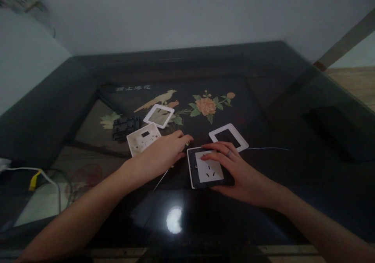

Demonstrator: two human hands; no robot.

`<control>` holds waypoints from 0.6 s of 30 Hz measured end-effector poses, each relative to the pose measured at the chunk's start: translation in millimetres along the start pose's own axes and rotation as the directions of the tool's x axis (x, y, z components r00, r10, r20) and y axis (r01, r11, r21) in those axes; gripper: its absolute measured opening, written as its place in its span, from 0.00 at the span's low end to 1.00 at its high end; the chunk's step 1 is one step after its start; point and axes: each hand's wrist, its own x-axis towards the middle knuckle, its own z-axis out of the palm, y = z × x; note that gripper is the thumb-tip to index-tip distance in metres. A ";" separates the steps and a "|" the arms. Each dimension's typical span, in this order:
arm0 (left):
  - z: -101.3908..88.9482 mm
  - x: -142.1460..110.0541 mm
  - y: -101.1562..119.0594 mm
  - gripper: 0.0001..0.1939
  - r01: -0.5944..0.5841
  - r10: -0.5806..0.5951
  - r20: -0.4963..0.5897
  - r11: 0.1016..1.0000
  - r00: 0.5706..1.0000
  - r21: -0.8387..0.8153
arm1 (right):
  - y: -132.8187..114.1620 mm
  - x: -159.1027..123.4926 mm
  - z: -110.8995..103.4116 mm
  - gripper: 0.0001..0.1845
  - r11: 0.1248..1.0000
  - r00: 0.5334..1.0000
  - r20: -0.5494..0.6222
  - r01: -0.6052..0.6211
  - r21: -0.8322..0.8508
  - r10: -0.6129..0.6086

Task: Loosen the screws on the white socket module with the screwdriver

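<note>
A wall socket [210, 169] with a white face, dark frame and white back box lies on the glass tabletop. My right hand [234, 169], with a ring on one finger, is wrapped over its right side, the fingertips on its face. Just left of the socket, the fingers of my left hand [172, 147] are curled together. Small yellowish bits show at these fingertips; I cannot make out what they are. Behind my left wrist sits an open white back box [140, 141], partly covered. A thin metal rod [161, 180] sticks out below my left hand, its other end hidden.
Two white frames [159, 116] [241, 140] lie beyond my hands. A dark plastic part [125, 127] is at the left. Another thin rod [269, 148] extends right from the nearer frame. White cable [52, 181] with a yellow tag [34, 180] lies at the left edge.
</note>
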 end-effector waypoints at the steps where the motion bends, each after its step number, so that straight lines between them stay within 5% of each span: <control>1: 0.3 -0.4 0.4 0.18 -0.009 0.009 0.003 1.000 1.000 0.002 | -0.1 -0.2 0.1 0.30 1.000 1.000 -0.001 -0.009 0.014 0.009; 9: 0.1 -2.4 -1.4 0.23 -0.055 0.056 0.037 0.998 0.998 -0.005 | -0.8 -1.1 -0.4 0.31 0.995 0.999 0.004 -0.039 0.093 0.039; 18: -23.9 -20.0 12.5 0.35 -0.161 0.161 0.020 0.987 0.987 -0.009 | -3.4 -1.0 -1.7 0.29 0.988 0.998 -0.014 -0.055 0.144 0.058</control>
